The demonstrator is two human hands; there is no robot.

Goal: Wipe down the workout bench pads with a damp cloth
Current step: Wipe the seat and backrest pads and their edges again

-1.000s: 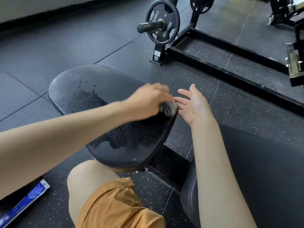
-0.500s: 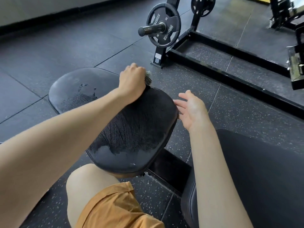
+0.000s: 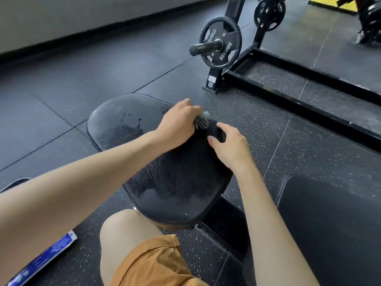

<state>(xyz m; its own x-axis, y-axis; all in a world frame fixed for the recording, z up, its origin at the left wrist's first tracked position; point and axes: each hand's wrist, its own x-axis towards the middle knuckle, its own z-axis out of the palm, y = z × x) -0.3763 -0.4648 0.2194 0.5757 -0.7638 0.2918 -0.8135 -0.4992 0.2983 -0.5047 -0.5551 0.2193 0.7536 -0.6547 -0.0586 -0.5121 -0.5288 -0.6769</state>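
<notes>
Dark speckled rubber floor (image 3: pixel 107 65), black weight rack (image 3: pixel 257 58) beyond.

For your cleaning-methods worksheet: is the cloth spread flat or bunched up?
Bunched up. The small pale damp cloth is wadded inside the closed left hand; only a crumpled tuft shows.

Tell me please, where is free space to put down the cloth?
Free: the far end of the bench pad, beyond the left hand, and the second pad at right. Crowded: the pad's right edge, where both hands and the cloth meet.
</notes>
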